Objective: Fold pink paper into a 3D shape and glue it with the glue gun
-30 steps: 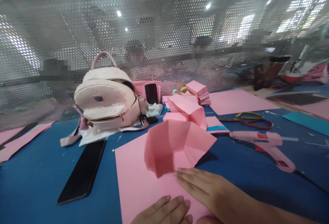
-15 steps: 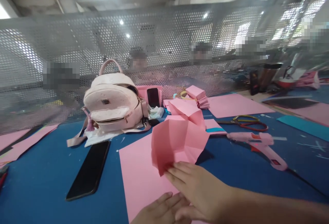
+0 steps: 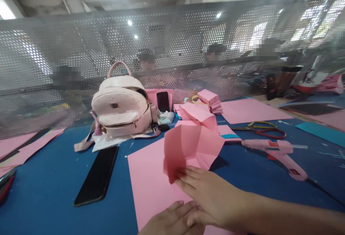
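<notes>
A flat pink paper sheet (image 3: 147,177) lies on the blue table (image 3: 48,188) in front of me. On it stands a creased, partly folded pink paper piece (image 3: 191,145), lifted at an angle. My right hand (image 3: 212,197) reaches in from the right, fingers stretched out flat and pressing the folded piece's lower corner against the sheet. My left hand (image 3: 171,220) rests at the bottom edge on the sheet, fingers flat and together, just under my right hand.
A black phone (image 3: 98,175) lies left of the sheet. A pale pink backpack (image 3: 122,111) stands behind it. A pink glue gun (image 3: 277,150), scissors (image 3: 262,129) and more folded pink paper (image 3: 199,114) sit to the right. A perforated metal screen (image 3: 81,55) closes the back; people sit beyond.
My right hand slid left and forward onto the folded piece's lower corner, pushing it more upright and narrower. The view tilted up slightly.
</notes>
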Motion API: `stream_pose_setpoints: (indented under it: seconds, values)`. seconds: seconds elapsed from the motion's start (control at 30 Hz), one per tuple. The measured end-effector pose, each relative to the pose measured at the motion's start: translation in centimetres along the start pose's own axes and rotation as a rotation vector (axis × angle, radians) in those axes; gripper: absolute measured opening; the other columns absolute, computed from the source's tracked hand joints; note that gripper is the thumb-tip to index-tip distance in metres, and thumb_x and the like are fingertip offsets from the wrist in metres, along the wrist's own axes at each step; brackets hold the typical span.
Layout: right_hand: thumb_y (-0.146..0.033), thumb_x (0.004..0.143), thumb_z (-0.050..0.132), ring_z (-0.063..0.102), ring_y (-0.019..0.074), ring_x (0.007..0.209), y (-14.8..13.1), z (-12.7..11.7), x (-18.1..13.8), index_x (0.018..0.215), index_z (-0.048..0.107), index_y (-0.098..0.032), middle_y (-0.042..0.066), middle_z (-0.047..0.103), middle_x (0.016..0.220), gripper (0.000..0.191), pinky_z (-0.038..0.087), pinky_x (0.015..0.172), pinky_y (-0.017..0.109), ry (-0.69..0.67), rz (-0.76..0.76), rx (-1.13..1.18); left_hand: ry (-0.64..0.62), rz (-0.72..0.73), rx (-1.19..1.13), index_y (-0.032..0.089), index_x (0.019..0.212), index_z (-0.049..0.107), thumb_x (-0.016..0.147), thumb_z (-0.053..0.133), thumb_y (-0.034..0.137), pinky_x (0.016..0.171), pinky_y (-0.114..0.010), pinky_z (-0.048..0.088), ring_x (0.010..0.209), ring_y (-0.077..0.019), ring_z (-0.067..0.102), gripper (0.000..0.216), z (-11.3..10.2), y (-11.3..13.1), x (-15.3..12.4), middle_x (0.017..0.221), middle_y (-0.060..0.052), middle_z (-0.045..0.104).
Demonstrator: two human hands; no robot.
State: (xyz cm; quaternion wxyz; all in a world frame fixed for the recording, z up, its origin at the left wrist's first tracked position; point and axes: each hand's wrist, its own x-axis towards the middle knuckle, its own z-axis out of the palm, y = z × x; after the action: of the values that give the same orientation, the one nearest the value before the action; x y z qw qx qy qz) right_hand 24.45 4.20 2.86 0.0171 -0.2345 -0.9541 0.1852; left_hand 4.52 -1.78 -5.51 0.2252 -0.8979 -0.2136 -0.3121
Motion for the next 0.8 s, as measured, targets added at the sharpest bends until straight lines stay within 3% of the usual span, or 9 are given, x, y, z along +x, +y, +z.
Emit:
stream_pose_setpoints:
  seconds: [0.13,0.27,0.4,0.53,0.6,0.7,0.8]
  values:
    - [-0.059,0.095,0.055,0.043,0.0437,0.139,-0.2,-0.7,-1.1,0.147,0.046,0.000,0.026,0.044,0.149,0.079,0.037,0.114,0.063,-0.089,0.040,0.016,-0.004,0.064,0.026,0.021,0.118,0.070,0.103,0.050,0.020,0.107,-0.026,0.049,0.123,-0.0120,0.062,0.025,0.0,-0.1,-0.1,0.128,0.002,0.070]
    - [-0.064,0.093,0.054,0.041,0.0403,0.141,-0.1,-0.3,-2.2,0.150,0.042,-0.005,0.023,0.041,0.152,0.083,0.036,0.117,0.059,-0.064,0.035,0.026,0.078,0.013,0.013,0.019,0.112,0.070,0.104,0.050,0.025,0.107,-0.025,0.048,0.116,-0.0109,0.066,0.022,0.3,-0.1,0.0,0.125,0.000,0.072]
    - [-0.059,0.092,0.061,0.036,0.0371,0.145,0.8,1.4,-3.6,0.155,0.034,-0.011,0.019,0.035,0.157,0.084,0.033,0.119,0.056,-0.039,0.036,0.041,0.040,0.022,-0.005,0.019,0.114,0.070,0.106,0.047,0.029,0.108,-0.024,0.047,0.110,-0.0108,0.069,0.026,-0.4,-0.3,0.7,0.117,0.002,0.075]
    - [-0.056,0.094,0.060,0.027,0.0330,0.149,1.5,2.7,-5.0,0.159,0.020,-0.018,0.014,0.027,0.162,0.085,0.028,0.122,0.053,0.055,-0.028,0.069,-0.078,0.087,0.001,0.018,0.123,0.066,0.108,0.040,0.026,0.105,-0.024,0.048,0.117,-0.0116,0.066,0.031,-1.1,-0.7,0.9,0.126,0.001,0.071]
    - [-0.056,0.097,0.056,0.026,0.0307,0.150,1.4,2.5,-5.5,0.159,0.019,-0.018,0.013,0.027,0.162,0.081,0.026,0.124,0.050,0.078,-0.051,0.070,-0.117,0.122,-0.002,0.019,0.126,0.064,0.108,0.039,0.026,0.105,-0.023,0.049,0.119,-0.0110,0.065,0.031,-1.1,-0.7,0.6,0.129,0.001,0.070]
    - [-0.054,0.098,0.054,0.028,0.0296,0.149,0.7,1.3,-5.9,0.157,0.027,-0.014,0.014,0.030,0.160,0.076,0.024,0.124,0.048,0.072,-0.060,0.078,-0.067,0.084,-0.009,0.020,0.118,0.068,0.108,0.040,0.027,0.106,-0.021,0.048,0.113,-0.0086,0.067,0.030,-0.9,-0.5,0.3,0.124,0.003,0.072]
    - [-0.046,0.099,0.055,0.027,0.0301,0.149,0.2,0.3,-6.3,0.158,0.025,-0.013,0.014,0.026,0.161,0.073,0.023,0.124,0.050,0.045,-0.068,0.114,-0.054,0.095,0.011,0.023,0.117,0.070,0.108,0.039,0.022,0.107,-0.019,0.047,0.113,-0.0059,0.067,0.032,-1.0,-0.6,0.5,0.125,0.006,0.072]
